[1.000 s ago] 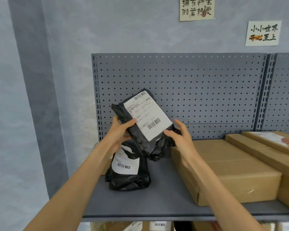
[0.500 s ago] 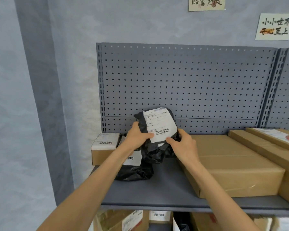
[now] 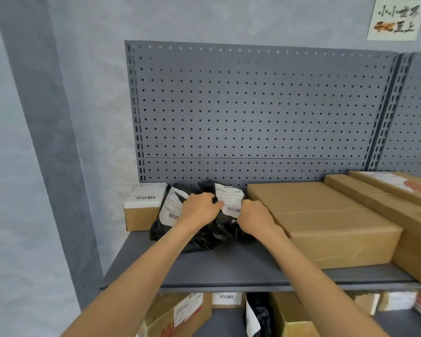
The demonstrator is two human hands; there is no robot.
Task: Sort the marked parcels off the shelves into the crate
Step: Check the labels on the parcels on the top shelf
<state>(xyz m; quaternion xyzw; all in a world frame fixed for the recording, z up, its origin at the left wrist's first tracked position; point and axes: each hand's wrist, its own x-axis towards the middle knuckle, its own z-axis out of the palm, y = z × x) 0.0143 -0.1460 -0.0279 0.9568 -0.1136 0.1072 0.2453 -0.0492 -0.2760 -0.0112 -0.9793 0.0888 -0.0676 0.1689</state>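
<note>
Head view: gripping black poly mailer (image 3: 219,230) with left hand (image 3: 199,208), right hand (image 3: 255,215).
Upright on shelf (image 3: 229,265), label facing near, probably for reading.

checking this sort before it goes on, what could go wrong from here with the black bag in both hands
1. Mix-up: the black parcel gripped by the left hand and right hand lies against a second black parcel that looks alike, so the wrong one could get sorted.
2. Its label is creased beside the fingers and could tear or turn unreadable.
3. Lifting may drag the neighbour toward the shelf edge.
</note>
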